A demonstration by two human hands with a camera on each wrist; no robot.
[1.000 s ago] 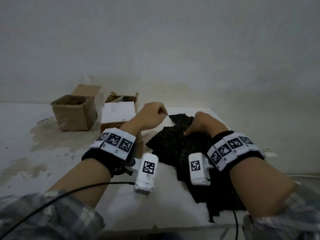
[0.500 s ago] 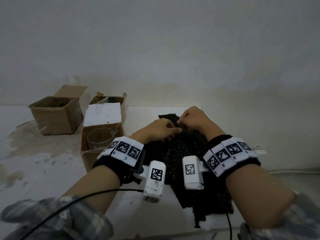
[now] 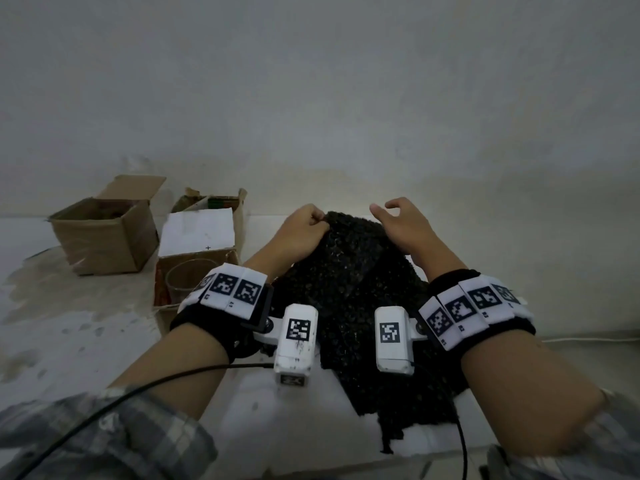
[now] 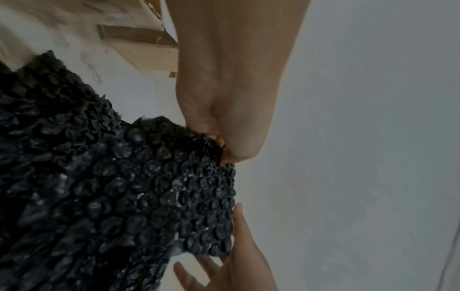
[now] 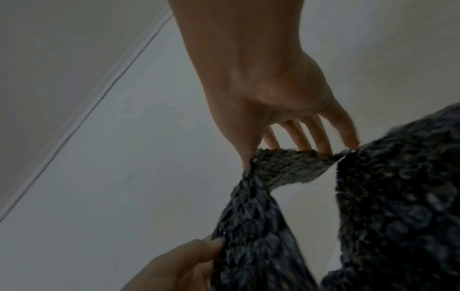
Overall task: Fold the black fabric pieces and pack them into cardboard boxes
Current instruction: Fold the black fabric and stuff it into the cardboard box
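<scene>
Black, bubbled fabric piece (image 3: 349, 292), head view: we hold its far edge lifted off the white board (image 3: 263, 420), the rest trailing toward us. Our left hand (image 3: 299, 230) pinches the fabric's far left corner in curled fingers; our right hand (image 3: 403, 225) sits at the fabric's far right corner, fingers spread and loosely bent. Left of the fabric, near: cardboard box (image 3: 194, 271) with a glass inside; farther left, a second open box (image 3: 104, 233). Step judged: folding, not yet packing.

Left wrist view: left hand (image 4: 224, 122) clamped on the fabric (image 4: 119, 187) corner.

Right wrist view: right fingers (image 5: 323, 137) straight, tips touching the fabric (image 5: 286, 167) edge, no closed grip. Next move calls for securing that corner, then bringing the far edge toward us, corners matched.
</scene>
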